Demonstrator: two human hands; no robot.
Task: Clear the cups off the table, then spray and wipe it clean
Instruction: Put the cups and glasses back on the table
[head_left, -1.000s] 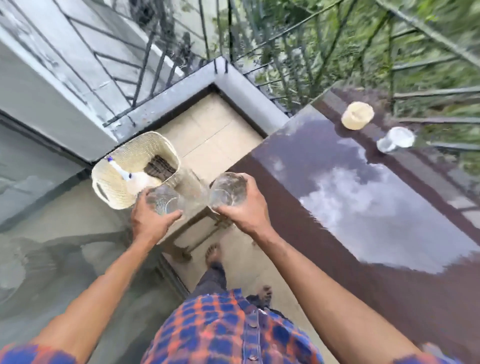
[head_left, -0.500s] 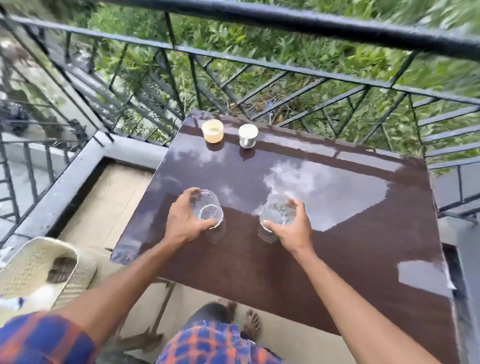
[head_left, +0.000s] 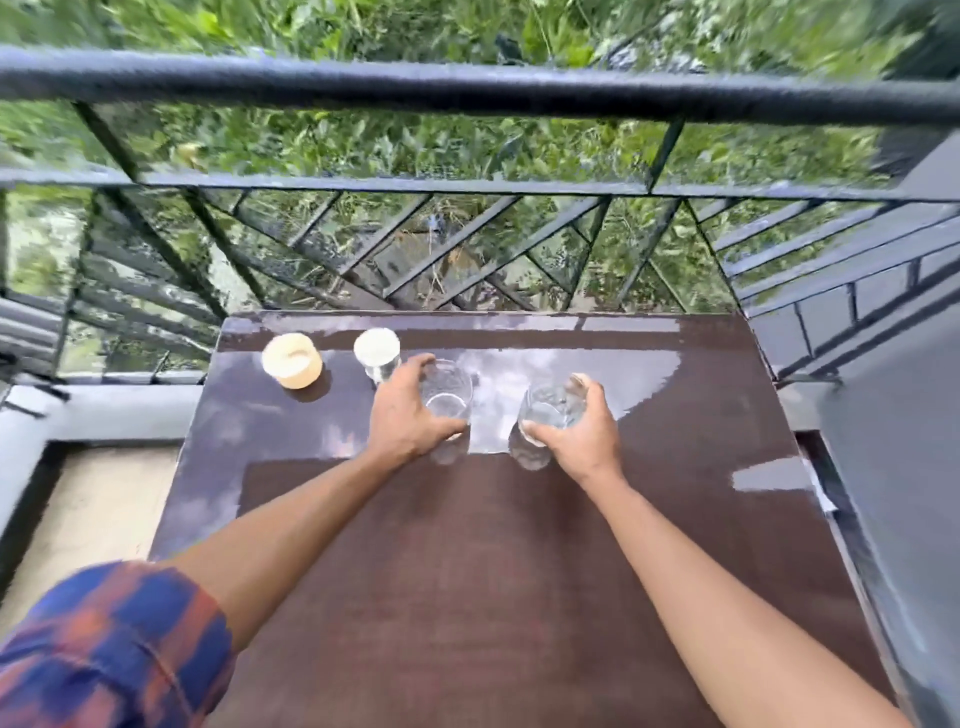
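Observation:
A glossy dark brown table (head_left: 467, 571) fills the middle of the view. My left hand (head_left: 405, 415) is wrapped around a clear glass (head_left: 449, 397) held just above the far half of the tabletop. My right hand (head_left: 576, 434) grips a second clear glass (head_left: 548, 408) a little to the right of it. At the far left of the table stand a cream cup (head_left: 292, 361) and a steel cup (head_left: 377, 354) with a white inside, side by side. The steel cup is just behind my left hand.
A black metal railing (head_left: 467, 91) runs along the far edge of the table, with green plants beyond it. A grey ledge (head_left: 104, 410) lies to the left and a grey wall (head_left: 904, 467) to the right. Tiled floor (head_left: 88, 509) shows at the left.
I have turned from the basket on the floor at the left to face the table. Both hands have carried the glasses out over the table and farther towards the railing.

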